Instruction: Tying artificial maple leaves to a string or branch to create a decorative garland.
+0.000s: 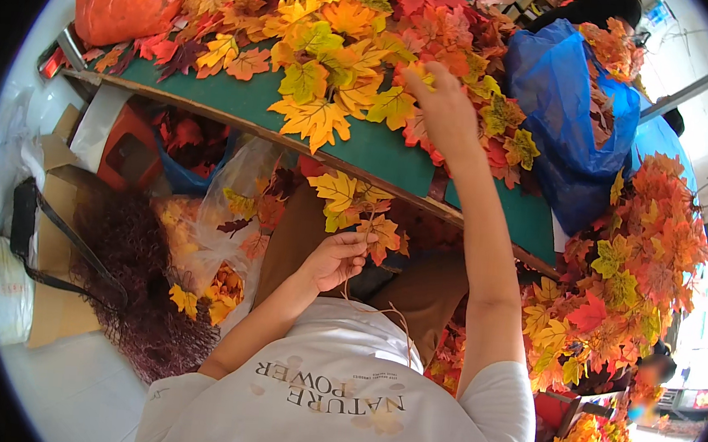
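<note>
Left hand (336,259) pinches a leafy vine sprig (355,209), long axis toward 12 o'clock, leaves up. Right hand (444,112), fingers curled, grips leaves in the leaf pile (334,45) at 12 o'clock.

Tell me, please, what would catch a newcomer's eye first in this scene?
First, the heap of orange, yellow and red artificial maple leaves covering the green table. The right hand reaches into it, while the left hand holds a leafy sprig below the table edge. A blue plastic bag sits at the right.

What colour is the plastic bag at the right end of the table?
Blue: the plastic bag holds leaves beside the right hand. The head view shows it.
</note>
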Demonstrator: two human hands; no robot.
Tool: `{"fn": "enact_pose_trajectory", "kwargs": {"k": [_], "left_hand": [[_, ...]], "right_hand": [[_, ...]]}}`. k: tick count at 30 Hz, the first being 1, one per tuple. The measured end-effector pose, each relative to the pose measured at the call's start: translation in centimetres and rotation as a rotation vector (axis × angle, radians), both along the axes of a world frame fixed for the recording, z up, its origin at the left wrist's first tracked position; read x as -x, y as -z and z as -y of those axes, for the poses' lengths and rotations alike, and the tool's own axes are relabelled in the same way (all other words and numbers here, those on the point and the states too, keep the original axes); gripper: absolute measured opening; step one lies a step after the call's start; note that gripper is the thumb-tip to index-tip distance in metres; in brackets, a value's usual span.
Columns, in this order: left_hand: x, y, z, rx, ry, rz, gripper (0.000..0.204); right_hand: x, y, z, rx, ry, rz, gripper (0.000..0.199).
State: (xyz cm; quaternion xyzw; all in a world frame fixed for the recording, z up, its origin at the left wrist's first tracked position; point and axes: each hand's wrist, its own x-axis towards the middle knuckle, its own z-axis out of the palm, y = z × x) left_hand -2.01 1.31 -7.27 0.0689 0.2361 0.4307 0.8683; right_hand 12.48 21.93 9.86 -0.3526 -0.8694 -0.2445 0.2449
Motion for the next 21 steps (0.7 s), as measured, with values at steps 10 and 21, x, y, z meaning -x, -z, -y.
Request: {"fn": "enact_pose_trajectory", "kwargs": {"k": [10,21], "left_hand": [[0.4,0.4,-0.3,0.028,-0.008,0.002,0.027],[2.2,1.1,-0.8,0.074,-0.088,-0.012,0.026]], "right_hand": [[-0.1,1.1,-0.5,0.397,0.007,0.056,0.036],[-7.4,0.5,-5.4,-0.038,0.351,-0.308,0.029]]}}
